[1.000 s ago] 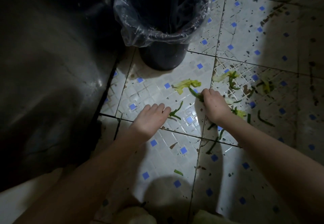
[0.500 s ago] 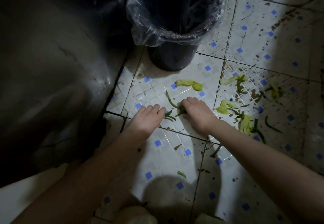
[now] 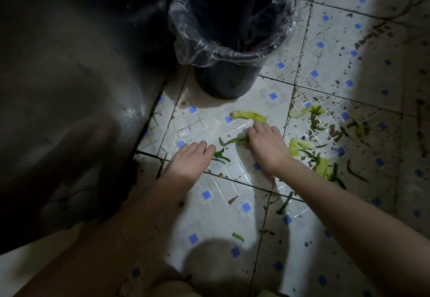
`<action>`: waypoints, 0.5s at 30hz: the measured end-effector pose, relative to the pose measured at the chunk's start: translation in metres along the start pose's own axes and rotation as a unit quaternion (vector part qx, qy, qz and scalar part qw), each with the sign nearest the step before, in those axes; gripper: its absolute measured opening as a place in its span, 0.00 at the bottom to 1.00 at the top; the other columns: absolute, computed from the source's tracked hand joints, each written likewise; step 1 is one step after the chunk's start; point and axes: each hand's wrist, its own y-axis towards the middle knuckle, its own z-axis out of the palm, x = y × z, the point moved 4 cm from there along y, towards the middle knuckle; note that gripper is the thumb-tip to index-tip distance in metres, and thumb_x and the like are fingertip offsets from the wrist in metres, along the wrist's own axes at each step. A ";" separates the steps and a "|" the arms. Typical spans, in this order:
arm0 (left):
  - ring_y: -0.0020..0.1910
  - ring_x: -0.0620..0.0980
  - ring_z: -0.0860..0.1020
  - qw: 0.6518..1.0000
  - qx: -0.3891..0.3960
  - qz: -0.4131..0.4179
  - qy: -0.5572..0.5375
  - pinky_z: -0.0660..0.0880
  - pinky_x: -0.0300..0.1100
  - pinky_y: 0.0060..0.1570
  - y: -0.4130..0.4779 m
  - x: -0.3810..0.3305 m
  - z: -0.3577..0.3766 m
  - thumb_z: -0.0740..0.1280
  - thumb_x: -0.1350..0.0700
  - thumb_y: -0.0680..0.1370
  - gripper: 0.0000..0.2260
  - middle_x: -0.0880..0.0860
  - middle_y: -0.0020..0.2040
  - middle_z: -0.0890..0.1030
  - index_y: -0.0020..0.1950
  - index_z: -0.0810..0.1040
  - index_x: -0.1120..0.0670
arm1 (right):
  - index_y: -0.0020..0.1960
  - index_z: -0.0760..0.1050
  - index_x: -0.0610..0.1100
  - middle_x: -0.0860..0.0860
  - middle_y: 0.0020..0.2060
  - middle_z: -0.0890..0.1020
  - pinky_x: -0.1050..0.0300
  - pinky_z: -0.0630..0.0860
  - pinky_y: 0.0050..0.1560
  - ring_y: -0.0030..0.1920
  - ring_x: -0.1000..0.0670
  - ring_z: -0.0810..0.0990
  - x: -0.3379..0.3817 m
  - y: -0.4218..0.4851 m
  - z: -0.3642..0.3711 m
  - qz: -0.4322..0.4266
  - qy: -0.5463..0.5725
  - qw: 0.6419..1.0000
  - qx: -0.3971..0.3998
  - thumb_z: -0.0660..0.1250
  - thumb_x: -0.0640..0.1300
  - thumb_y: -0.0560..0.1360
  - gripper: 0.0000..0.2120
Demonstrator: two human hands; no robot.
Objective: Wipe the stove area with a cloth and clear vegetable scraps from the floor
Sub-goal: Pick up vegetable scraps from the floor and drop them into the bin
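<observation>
A round black plastic bin (image 3: 223,82), lined with a crinkled clear plastic bag (image 3: 186,40) folded over its rim, stands on the white tiled floor with small blue squares (image 3: 209,215). It is close against a dark glossy panel (image 3: 69,87) on the left, and its inside is too dark to show any contents (only black shows past the liner). Just in front of it lies a pale yellow-green leaf scrap (image 3: 247,115). The right hand (image 3: 267,147) is palm-down with its fingertips touching that leaf, and its grip is closed round the end of a long green stem (image 3: 231,140) that trails out to the left along the floor. The left hand (image 3: 190,160) lies palm-down beside it, fingers bent onto the tile, with short dark green strips (image 3: 222,156) poking out from under its fingertips; whether its grip has them or only rests on them cannot be told. More pale leaf pieces (image 3: 301,144) and thin green strips (image 3: 356,173) are scattered over the dirty tiles to the right of the right hand, all outside the bin. One small green bit (image 3: 237,236) lies nearer the person.
</observation>
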 end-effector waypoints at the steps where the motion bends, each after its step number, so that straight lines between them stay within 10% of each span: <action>1: 0.46 0.53 0.78 0.999 0.028 -0.011 -0.025 0.73 0.44 0.46 0.001 0.003 0.007 0.65 0.69 0.67 0.20 0.54 0.48 0.77 0.57 0.75 0.55 | 0.56 0.69 0.42 0.45 0.53 0.71 0.52 0.65 0.53 0.54 0.44 0.69 -0.003 0.005 -0.006 0.011 -0.002 1.000 -0.011 0.65 0.33 0.69 0.17; 15: 0.38 0.50 0.79 0.999 0.013 -0.031 -0.026 0.76 0.41 0.38 -0.001 0.010 0.007 0.73 0.66 0.62 0.19 0.51 0.40 0.78 0.50 0.78 0.52 | 0.67 0.66 0.40 0.41 0.72 0.65 0.50 0.68 0.64 0.69 0.41 0.67 -0.004 0.035 -0.003 0.074 0.139 0.987 -0.018 0.59 0.36 0.77 0.18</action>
